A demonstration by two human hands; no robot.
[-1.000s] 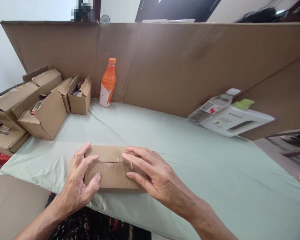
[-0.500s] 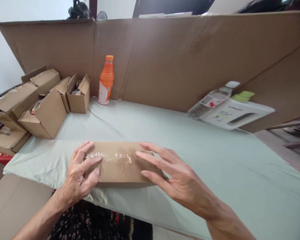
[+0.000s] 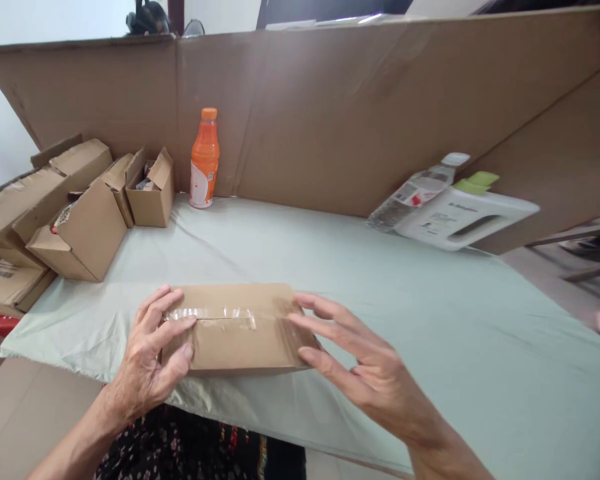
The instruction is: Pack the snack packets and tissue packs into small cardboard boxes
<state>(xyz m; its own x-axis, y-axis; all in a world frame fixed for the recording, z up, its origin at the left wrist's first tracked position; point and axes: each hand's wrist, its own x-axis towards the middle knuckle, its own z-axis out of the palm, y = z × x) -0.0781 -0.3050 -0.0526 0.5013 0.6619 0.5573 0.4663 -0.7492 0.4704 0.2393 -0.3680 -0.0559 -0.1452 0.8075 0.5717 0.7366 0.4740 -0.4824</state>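
Note:
A closed cardboard box (image 3: pixel 240 333) lies near the front edge of the cloth-covered table, with clear tape along its top seam. My left hand (image 3: pixel 153 350) grips the box's left end, fingertips and thumb on its top. At the right end, my right hand (image 3: pixel 360 353) has its fingers stretched and apart. Its fingertips rest at or just over the box's right edge; contact is hard to tell.
Several cardboard boxes (image 3: pixel 87 233) stand at the left. An orange bottle (image 3: pixel 205 160) is upright against the cardboard wall (image 3: pixel 305 127). A clear bottle (image 3: pixel 413 197) and white jug (image 3: pixel 460 217) lean at the back right.
My right hand has slid rightward from the box's top toward its right edge. My left hand keeps its place on the left end. The whole view has shifted slightly.

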